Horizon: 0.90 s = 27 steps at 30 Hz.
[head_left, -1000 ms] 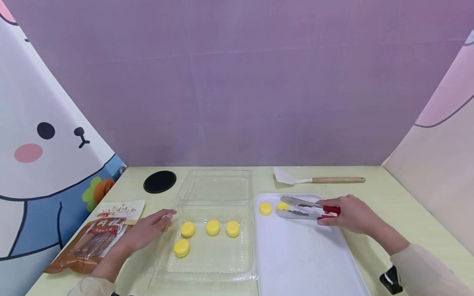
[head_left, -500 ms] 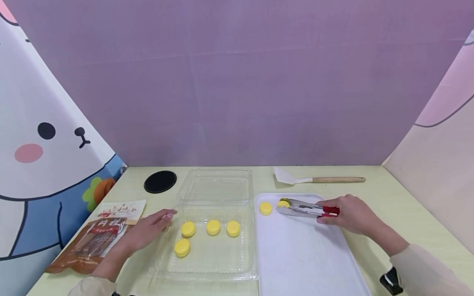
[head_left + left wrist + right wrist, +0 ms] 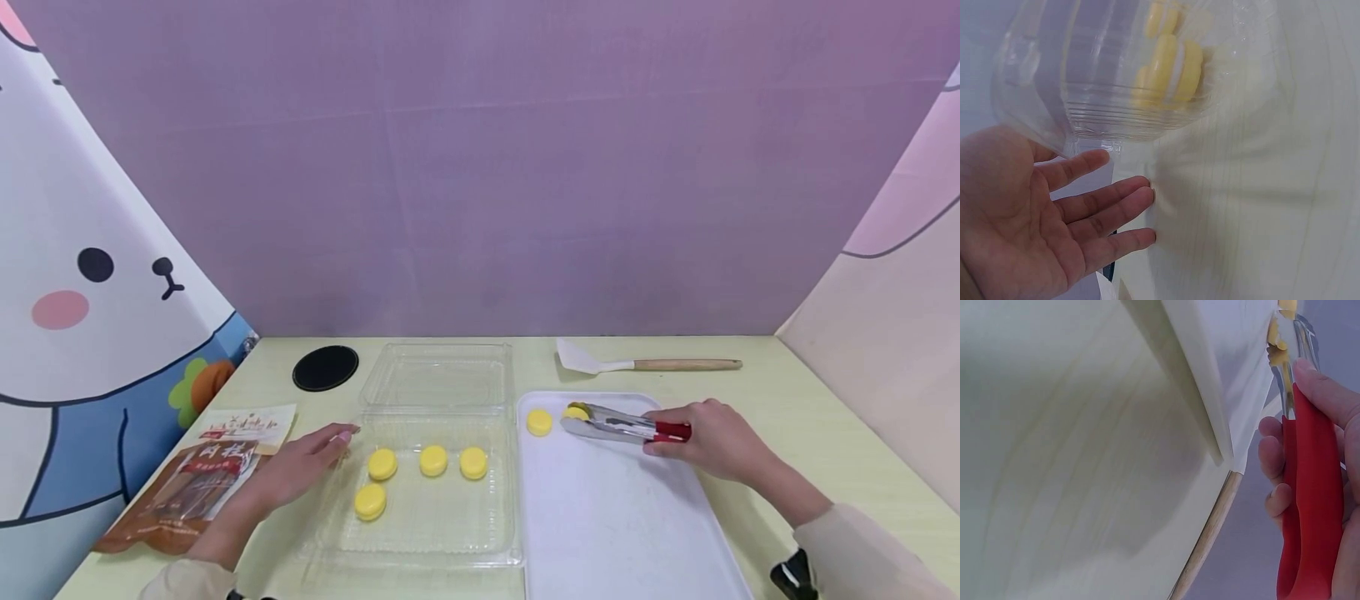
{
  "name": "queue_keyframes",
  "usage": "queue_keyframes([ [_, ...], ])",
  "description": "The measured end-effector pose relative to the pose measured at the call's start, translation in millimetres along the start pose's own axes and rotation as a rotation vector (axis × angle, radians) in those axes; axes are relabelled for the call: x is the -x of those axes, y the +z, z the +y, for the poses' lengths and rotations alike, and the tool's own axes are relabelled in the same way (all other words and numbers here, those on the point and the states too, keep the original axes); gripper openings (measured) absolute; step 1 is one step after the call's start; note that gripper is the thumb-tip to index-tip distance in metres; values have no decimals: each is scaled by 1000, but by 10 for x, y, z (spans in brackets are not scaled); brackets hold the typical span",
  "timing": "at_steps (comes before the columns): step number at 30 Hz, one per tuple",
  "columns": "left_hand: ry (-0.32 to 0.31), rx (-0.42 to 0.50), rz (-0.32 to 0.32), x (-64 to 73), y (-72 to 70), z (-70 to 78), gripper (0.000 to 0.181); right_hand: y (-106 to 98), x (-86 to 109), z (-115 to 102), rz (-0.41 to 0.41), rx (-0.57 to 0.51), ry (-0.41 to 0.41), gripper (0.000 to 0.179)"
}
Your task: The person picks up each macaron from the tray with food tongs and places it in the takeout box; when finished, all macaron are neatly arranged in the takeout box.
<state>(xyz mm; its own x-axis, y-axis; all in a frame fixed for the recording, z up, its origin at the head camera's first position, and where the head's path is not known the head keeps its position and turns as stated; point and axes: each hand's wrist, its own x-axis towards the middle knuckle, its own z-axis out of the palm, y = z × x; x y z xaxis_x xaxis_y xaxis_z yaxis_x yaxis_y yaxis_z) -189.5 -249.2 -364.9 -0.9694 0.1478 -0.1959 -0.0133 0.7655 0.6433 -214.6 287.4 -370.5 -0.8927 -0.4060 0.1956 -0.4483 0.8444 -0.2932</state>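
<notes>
My right hand (image 3: 708, 437) grips the red handles (image 3: 1316, 506) of metal tongs (image 3: 615, 423). The tongs' tips are closed about a yellow macaron (image 3: 576, 412) at the far end of the white tray (image 3: 622, 517). Just left of it, another yellow macaron (image 3: 538, 422) lies on the tray. My left hand (image 3: 300, 467) is at the left side of a clear plastic container (image 3: 435, 533), a fingertip touching its edge in the left wrist view, the other fingers (image 3: 1116, 206) extended. Several yellow macarons (image 3: 432, 461) sit inside the container, and its lid (image 3: 435, 379) lies folded back.
A brown food packet (image 3: 195, 479) lies left of my left hand. At the back are a round black coaster-like disc (image 3: 326, 368) and a white spatula (image 3: 585, 358) with a wooden handle. A purple backdrop (image 3: 480, 208) rises behind the table.
The tongs' arms have come together around the macaron on the tray since a second ago. My left hand and the container have stayed about where they were.
</notes>
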Motion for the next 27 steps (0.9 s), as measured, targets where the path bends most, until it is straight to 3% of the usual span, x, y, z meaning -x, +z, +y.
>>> queue_keyframes([
  [8, 9, 12, 5, 6, 5, -13, 54, 16, 29, 1, 28, -9, -22, 46],
  [19, 10, 3, 1, -6, 4, -26, 56, -18, 84, 30, 39, -38, 15, 46],
  [27, 21, 6, 6, 6, 2, -20, 56, -155, 82, 36, 63, -53, 31, 47],
])
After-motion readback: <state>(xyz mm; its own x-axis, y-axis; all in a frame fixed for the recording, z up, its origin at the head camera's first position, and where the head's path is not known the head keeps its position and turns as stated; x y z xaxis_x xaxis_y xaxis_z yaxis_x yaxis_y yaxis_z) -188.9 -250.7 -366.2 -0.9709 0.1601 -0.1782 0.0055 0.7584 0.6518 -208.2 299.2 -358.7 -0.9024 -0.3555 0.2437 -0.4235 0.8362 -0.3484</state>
